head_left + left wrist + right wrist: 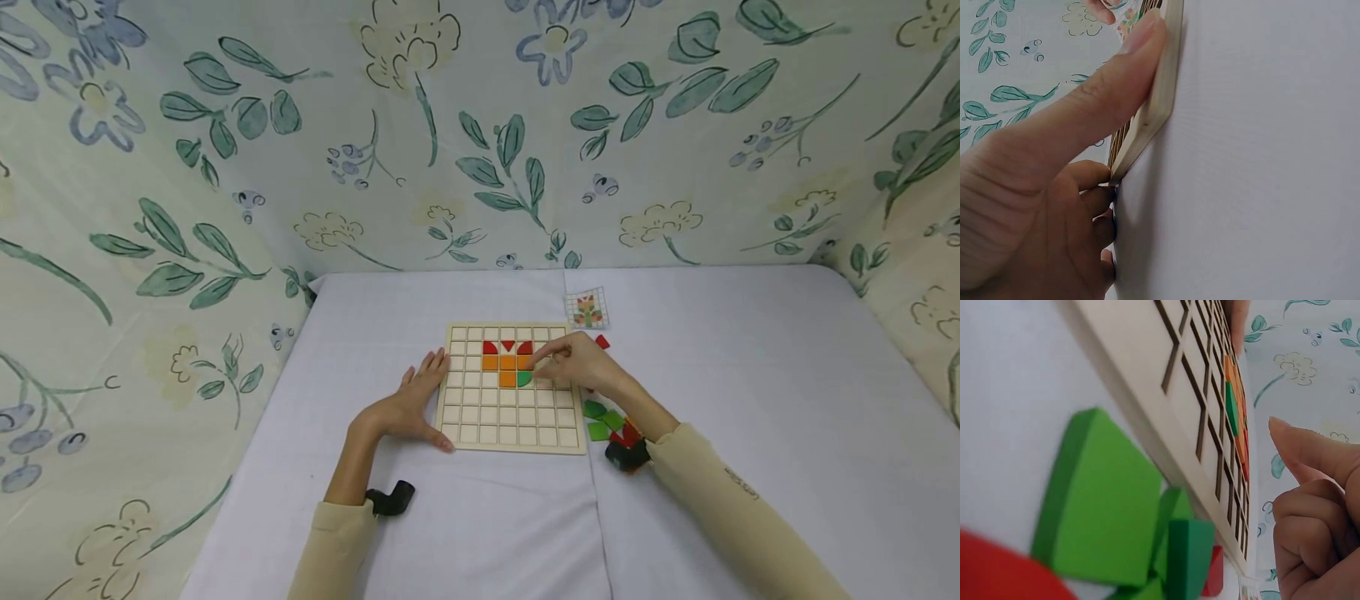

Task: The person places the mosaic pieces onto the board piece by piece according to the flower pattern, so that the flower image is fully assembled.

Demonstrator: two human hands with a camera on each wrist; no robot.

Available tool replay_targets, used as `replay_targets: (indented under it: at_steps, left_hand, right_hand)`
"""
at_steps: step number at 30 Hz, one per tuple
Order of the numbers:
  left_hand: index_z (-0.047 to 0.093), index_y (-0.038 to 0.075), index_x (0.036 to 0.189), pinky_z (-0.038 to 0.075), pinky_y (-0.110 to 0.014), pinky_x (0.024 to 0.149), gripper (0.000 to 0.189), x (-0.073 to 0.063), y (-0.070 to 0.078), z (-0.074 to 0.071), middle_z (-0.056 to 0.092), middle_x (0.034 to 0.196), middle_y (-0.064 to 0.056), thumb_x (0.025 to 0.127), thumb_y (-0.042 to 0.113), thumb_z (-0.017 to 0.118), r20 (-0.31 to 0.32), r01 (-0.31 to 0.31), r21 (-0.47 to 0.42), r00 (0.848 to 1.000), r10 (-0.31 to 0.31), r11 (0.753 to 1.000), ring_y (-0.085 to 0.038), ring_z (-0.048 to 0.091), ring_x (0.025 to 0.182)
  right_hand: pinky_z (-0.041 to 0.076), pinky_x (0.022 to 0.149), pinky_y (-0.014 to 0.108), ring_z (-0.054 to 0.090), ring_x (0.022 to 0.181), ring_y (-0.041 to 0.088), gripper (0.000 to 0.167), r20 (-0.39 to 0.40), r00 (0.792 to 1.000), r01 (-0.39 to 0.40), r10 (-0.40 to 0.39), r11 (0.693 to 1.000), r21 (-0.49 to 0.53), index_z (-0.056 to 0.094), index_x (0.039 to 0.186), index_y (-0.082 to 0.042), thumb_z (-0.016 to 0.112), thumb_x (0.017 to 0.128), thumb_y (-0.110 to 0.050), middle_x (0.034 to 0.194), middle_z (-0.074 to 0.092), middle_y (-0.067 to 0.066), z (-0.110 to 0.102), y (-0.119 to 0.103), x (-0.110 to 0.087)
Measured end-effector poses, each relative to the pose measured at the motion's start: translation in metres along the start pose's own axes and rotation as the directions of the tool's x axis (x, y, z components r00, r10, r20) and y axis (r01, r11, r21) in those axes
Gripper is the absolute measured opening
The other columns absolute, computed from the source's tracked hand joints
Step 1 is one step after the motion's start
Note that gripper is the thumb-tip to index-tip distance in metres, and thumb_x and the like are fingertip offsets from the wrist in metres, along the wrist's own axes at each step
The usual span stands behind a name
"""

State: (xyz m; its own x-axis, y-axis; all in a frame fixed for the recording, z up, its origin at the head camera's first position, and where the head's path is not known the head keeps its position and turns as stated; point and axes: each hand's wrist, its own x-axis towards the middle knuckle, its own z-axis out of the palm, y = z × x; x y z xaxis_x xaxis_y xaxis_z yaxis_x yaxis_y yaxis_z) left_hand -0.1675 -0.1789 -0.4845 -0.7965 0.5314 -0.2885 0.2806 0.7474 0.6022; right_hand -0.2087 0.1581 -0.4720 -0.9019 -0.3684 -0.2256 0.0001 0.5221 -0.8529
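Main risk I see: the right hand (pixel 577 363) knocking laid pieces askew. Its fingertips sit right at the right-hand orange square (pixel 524 363), with the green piece (pixel 524 379) just below; a sideways nudge could ride either one over the grid ridges. Second: the black wrist camera (pixel 627 455) on the right arm overlaps the loose pieces (pixel 611 423) at right of center in my head view. If that forearm drags, it could scatter them. The loose red piece (pixel 602 342) near the knuckles is exposed too. Third: the left hand (pixel 408 408) braces only the left side and lower left corner, so a hard push from the right could skid the board (pixel 472 417) on the cloth-covered tabletop (pixel 487 525).

Board is flat, mid-frame. Roughly square, I get no clear long axis; near edge runs almost level across the frame, side edges converge toward the top. Laid pattern is upper middle of the grid, built up and down the frame, red triangle (pixel 507 345) pointing down. Picture card (pixel 587 308) is past the board's upper right corner, slightly tilted.

Left fingers: spread, holding nothing, resting against the board's side, thumb on the rim. Right fingers: outer ones curled, no piece visible between the tips; can't tell if they're pinching the orange square.
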Motion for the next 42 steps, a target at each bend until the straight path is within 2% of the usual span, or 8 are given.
replay_targets:
  at_steps: [6,11,19,24,28,32,42]
  left_hand:
    - [-0.002,0.003,0.165,-0.007,-0.055,0.132,0.147,0.001,-0.001,0.0,-0.01,0.175,-0.012,0.065,0.043,0.098,0.009,-0.001,0.024,1.0,0.001,1.0,-0.03,-0.015,0.163]
    - [-0.001,0.003,0.165,-0.006,-0.056,0.132,0.147,0.001,0.001,0.0,-0.009,0.175,-0.012,0.065,0.042,0.098,0.004,-0.003,0.018,1.0,0.003,1.0,-0.03,-0.014,0.163]
    - [-0.003,0.005,0.166,-0.007,-0.054,0.133,0.148,0.001,0.0,0.001,-0.011,0.175,-0.01,0.064,0.044,0.098,0.005,0.006,0.026,1.0,-0.006,1.0,-0.028,-0.015,0.163]
    - [-0.002,0.003,0.165,-0.006,-0.056,0.132,0.148,0.0,0.0,0.0,-0.01,0.174,-0.012,0.064,0.043,0.098,0.0,-0.003,0.023,1.0,0.003,1.0,-0.031,-0.015,0.163]
    - [-0.002,0.003,0.165,-0.007,-0.056,0.132,0.148,0.0,0.001,0.0,-0.01,0.174,-0.011,0.064,0.043,0.098,0.004,-0.002,0.023,1.0,0.002,1.0,-0.03,-0.015,0.163]
    - [-0.003,0.005,0.166,-0.007,-0.054,0.133,0.148,0.001,0.0,0.001,-0.011,0.175,-0.009,0.065,0.045,0.098,0.01,0.0,0.029,1.0,0.0,1.0,-0.027,-0.016,0.163]
    - [-0.002,0.005,0.166,-0.007,-0.054,0.133,0.147,0.002,-0.001,0.001,-0.01,0.175,-0.01,0.064,0.044,0.098,0.005,-0.003,0.023,1.0,0.002,1.0,-0.028,-0.015,0.163]
  right_hand:
    - [0.024,0.054,0.027,0.025,0.054,0.013,0.025,-0.034,0.999,-0.037,0.035,0.998,-0.053,0.08,0.112,-0.012,0.079,0.092,-0.028,0.056,0.026,-0.006,-0.023,0.006,-0.022]
    - [0.025,0.056,0.028,0.029,0.059,0.015,0.026,-0.042,0.997,-0.066,0.063,0.994,-0.082,0.079,0.113,-0.011,0.078,0.092,-0.026,0.058,0.028,-0.005,-0.038,0.021,-0.04]
    - [0.027,0.053,0.027,0.032,0.055,0.012,0.029,0.056,0.994,-0.097,0.098,0.995,-0.029,0.079,0.116,-0.013,0.082,0.089,-0.021,0.058,0.031,-0.003,-0.048,0.045,-0.061]
    - [0.03,0.057,0.028,0.035,0.057,0.013,0.034,0.14,0.985,-0.103,0.103,0.995,-0.009,0.077,0.121,-0.013,0.082,0.088,-0.021,0.06,0.033,-0.001,-0.045,0.05,-0.065]
    - [0.03,0.055,0.027,0.035,0.056,0.013,0.037,0.176,0.981,-0.079,0.08,0.997,-0.014,0.076,0.124,-0.009,0.082,0.089,-0.018,0.06,0.033,0.0,-0.043,0.051,-0.066]
    - [0.03,0.054,0.025,0.032,0.054,0.011,0.033,0.197,0.977,-0.078,0.077,0.997,-0.002,0.076,0.12,-0.005,0.081,0.089,-0.014,0.059,0.031,-0.001,-0.042,0.051,-0.065]
    - [0.029,0.055,0.027,0.034,0.056,0.012,0.031,0.15,0.986,-0.076,0.076,0.997,-0.011,0.076,0.116,-0.007,0.082,0.088,-0.018,0.06,0.032,-0.002,-0.044,0.053,-0.063]
